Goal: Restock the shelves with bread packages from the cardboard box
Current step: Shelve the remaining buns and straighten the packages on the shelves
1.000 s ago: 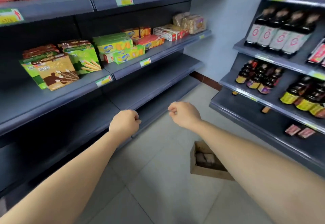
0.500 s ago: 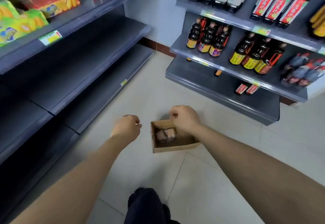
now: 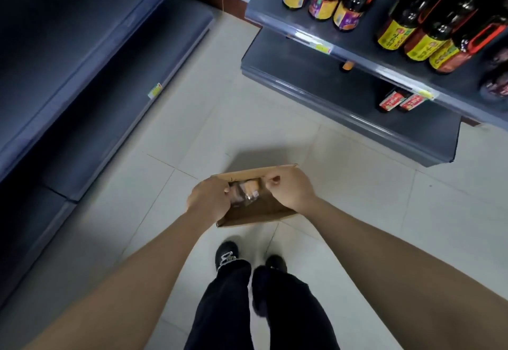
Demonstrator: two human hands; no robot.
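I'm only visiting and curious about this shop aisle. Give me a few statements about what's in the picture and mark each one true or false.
1. The cardboard box sits on the tiled floor. True.
2. The box holds nothing. False: bread packages lie inside it.
3. Dark bottles stand on the shelf unit to the person's right. True.
4. The person wears white shoes. False: the shoes are black.
5. The left hand and the right hand are both over the box. True.
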